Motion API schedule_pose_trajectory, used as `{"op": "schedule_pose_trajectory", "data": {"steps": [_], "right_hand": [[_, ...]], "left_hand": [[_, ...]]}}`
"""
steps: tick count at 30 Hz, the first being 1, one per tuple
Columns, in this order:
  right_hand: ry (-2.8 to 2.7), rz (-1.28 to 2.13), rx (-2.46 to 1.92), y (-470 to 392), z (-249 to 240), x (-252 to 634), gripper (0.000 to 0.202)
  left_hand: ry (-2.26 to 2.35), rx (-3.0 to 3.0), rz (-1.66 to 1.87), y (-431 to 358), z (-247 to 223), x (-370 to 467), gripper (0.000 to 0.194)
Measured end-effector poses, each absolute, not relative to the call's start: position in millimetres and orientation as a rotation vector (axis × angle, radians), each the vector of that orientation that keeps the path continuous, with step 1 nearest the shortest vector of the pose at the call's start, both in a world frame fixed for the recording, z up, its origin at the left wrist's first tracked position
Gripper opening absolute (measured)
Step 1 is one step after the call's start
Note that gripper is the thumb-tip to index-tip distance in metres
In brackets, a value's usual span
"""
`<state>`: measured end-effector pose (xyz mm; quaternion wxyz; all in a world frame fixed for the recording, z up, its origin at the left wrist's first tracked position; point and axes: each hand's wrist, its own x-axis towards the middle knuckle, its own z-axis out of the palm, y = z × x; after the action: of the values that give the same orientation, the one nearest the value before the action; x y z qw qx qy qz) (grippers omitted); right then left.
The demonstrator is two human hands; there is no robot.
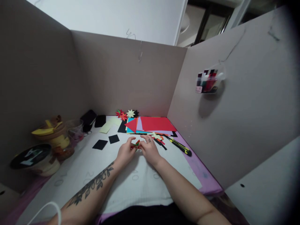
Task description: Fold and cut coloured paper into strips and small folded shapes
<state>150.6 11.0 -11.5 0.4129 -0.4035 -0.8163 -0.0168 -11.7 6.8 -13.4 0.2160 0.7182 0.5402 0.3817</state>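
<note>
At the middle of the table (77, 162), the left hand (126, 151) and the right hand (149, 149), both nearly closed, pinch between them a small red-and-green folded paper (137, 143), which is probably best creased gently, with edges well aligned.

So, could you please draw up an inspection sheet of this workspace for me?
Surface: white numbered sheet, purple covering at its edges.
Job's things: small red and green paper piece; coloured sheets and paper stars beyond it.
Clutter: paper scraps and a yellow cutter at right; two black squares at left.
Grip: left hand and right hand both pinch the paper piece.
Cables: white curved strand, lower left; cannot tell whether it is a cable.
Surroundings: grey panels left, ahead and right; a clear container hangs at right.
</note>
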Motion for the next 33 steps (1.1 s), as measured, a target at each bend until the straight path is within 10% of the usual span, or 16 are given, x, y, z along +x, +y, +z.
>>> {"op": "schedule_pose_trajectory", "data": {"steps": [33], "right_hand": [[-2.211, -0.233, -0.985, 8.8, -11.7, 148.2, 0.02]], "left_hand": [[1.612, 2.403, 0.673, 2.6, -4.1, -10.8, 0.04]]}}
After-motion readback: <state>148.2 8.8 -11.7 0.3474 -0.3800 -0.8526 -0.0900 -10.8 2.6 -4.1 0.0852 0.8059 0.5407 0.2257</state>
